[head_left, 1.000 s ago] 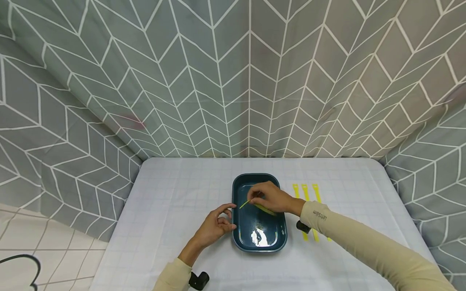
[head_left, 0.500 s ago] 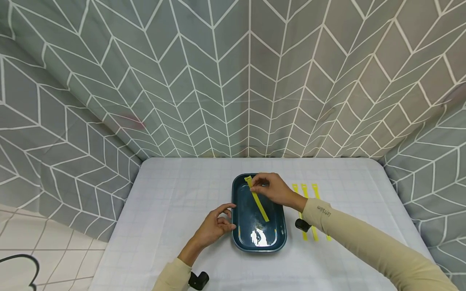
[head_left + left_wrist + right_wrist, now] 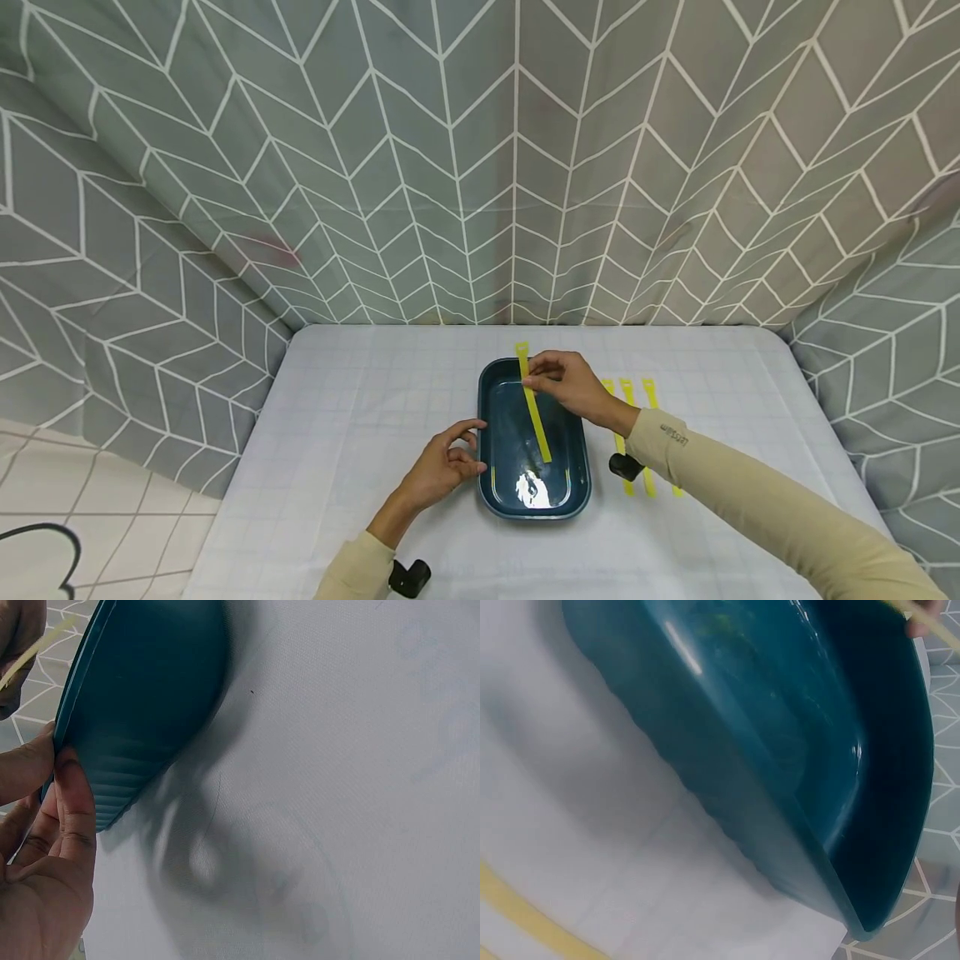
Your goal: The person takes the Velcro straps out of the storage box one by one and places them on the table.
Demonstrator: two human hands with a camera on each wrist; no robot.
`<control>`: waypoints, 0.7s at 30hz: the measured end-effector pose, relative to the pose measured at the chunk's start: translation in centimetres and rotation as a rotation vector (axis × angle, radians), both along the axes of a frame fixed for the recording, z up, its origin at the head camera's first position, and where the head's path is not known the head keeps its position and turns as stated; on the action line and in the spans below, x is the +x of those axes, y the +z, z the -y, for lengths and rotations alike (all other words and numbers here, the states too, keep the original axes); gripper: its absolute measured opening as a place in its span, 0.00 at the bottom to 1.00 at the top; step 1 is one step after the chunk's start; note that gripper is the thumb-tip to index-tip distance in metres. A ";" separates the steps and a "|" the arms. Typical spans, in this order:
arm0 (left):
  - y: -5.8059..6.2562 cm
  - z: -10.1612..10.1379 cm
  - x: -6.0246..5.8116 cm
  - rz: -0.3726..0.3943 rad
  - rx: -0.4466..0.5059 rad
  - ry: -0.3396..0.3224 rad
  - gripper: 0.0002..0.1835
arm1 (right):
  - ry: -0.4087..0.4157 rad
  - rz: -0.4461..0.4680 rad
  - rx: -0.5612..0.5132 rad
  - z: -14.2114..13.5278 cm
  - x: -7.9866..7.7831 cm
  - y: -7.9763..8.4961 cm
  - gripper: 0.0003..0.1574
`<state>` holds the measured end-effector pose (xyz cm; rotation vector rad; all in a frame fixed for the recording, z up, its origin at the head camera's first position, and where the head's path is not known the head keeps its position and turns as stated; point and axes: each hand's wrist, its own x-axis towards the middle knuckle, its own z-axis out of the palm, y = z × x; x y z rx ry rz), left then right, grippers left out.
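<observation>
A deep blue-green rectangular tray (image 3: 532, 500) stands on the white-covered table. My right hand (image 3: 573, 387) is above its far part and pinches a yellow cable strap (image 3: 535, 417) between thumb and fingers. The strap's slotted head points away from me, overlapping the far rim, while its tail reaches down over the tray's middle. On the left, my left hand (image 3: 438, 471) holds the tray's side at the rim. The left wrist view has its fingers (image 3: 75, 806) against the ribbed outer wall.
Three more yellow straps (image 3: 651, 396) lie side by side right of the tray, partly hidden by my right forearm. A grey patterned curtain (image 3: 480, 167) hangs behind the table and at both sides.
The strap has swung from crosswise, half hidden under my right hand, to nearly lengthwise over the tray. My right hand has moved slightly away from me and to the right; the left stayed put.
</observation>
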<state>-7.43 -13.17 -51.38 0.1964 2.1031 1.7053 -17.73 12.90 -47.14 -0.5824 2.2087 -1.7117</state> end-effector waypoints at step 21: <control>0.0 0.0 0.0 -0.011 -0.002 0.003 0.33 | -0.176 0.115 -0.075 -2.8 0.1 -0.3 0.18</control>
